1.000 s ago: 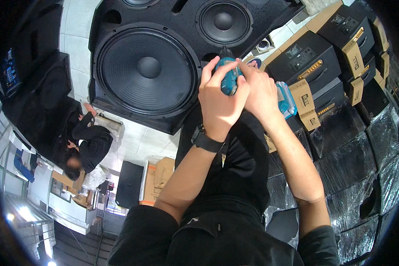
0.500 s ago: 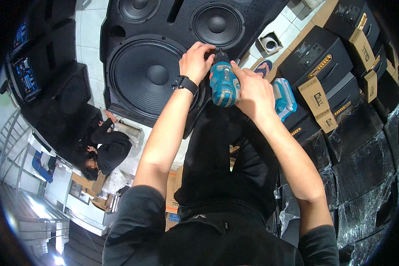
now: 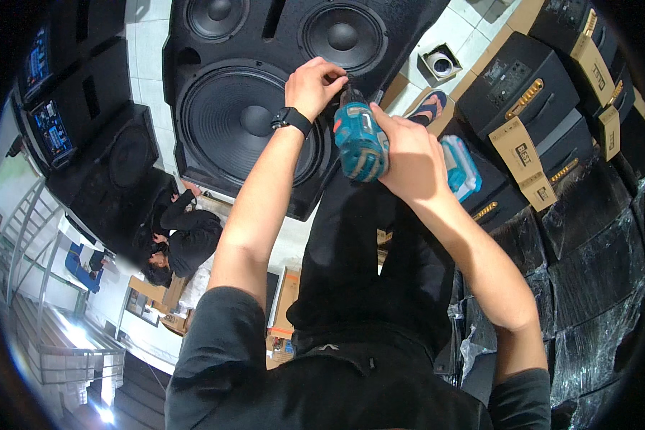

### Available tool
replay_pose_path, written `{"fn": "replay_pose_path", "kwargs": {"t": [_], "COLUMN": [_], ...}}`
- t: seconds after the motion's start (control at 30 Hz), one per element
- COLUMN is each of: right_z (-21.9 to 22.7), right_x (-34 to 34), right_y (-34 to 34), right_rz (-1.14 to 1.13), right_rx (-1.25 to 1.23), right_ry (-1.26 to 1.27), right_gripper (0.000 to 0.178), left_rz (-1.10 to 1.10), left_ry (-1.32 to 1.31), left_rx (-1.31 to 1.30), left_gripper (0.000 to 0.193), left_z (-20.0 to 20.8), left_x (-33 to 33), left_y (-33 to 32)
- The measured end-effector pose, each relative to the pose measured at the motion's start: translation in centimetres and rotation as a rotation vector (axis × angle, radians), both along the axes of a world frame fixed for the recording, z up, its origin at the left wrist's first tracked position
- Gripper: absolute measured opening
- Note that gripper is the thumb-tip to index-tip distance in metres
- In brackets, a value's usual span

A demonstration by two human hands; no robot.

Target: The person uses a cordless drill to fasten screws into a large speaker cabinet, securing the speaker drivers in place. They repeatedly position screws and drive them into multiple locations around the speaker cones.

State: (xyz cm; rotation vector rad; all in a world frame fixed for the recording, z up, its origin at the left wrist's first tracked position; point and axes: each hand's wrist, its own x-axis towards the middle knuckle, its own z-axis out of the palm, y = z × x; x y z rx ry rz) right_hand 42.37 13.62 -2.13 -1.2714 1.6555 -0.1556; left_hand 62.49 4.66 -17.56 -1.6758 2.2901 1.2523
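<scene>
My right hand point(image 3: 414, 154) is wrapped round the handle of a teal cordless drill point(image 3: 360, 147), whose chuck faces the black speaker cabinet point(image 3: 269, 54). Just left of the chuck, the thumb and forefinger of my left hand point(image 3: 312, 87) are pinched together. Whatever lies between those fingertips is too small to make out. They are over the cabinet, between the large speaker cone point(image 3: 254, 120) and a smaller cone point(image 3: 342, 36). Where the drill's tip meets the cabinet cannot be seen clearly.
Black speaker boxes with cardboard strips point(image 3: 523, 163) stand at the right, above plastic-wrapped black boxes point(image 3: 591, 287). An open small carton point(image 3: 438, 64) lies on the tiles. A co-worker in black point(image 3: 190, 240) is at the left beside more speaker cabinets point(image 3: 115, 147).
The view has shifted slightly. My left thumb and forefinger have come closer together beside the chuck. The drill has tilted a little, its chuck leaning further left.
</scene>
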Motion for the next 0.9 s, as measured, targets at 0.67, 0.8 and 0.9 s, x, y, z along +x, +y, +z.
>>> {"fn": "replay_pose_path", "kwargs": {"t": [0.67,0.8,0.9], "right_z": [-9.6,-17.4,-22.1], "right_x": [-14.4,-15.4,-15.0], "right_y": [22.4,24.1,26.2], "right_rz": [-0.752,-1.018,-1.277], "right_rx": [-0.026,-0.083,0.053], "right_ry": [0.034,-0.076,-0.305], "right_gripper": [0.069,0.065,0.048], "left_rz": [-0.058,-0.055,-0.363], "left_ry": [0.259,0.023,-0.184], "left_rx": [-0.030,0.299,-0.055], "left_gripper": [0.020,0.029,0.017], "left_z": [-0.8,-15.7,-29.0], "left_x": [-17.6,-24.1,-26.7], "left_y": [3.7,8.2,9.2]}}
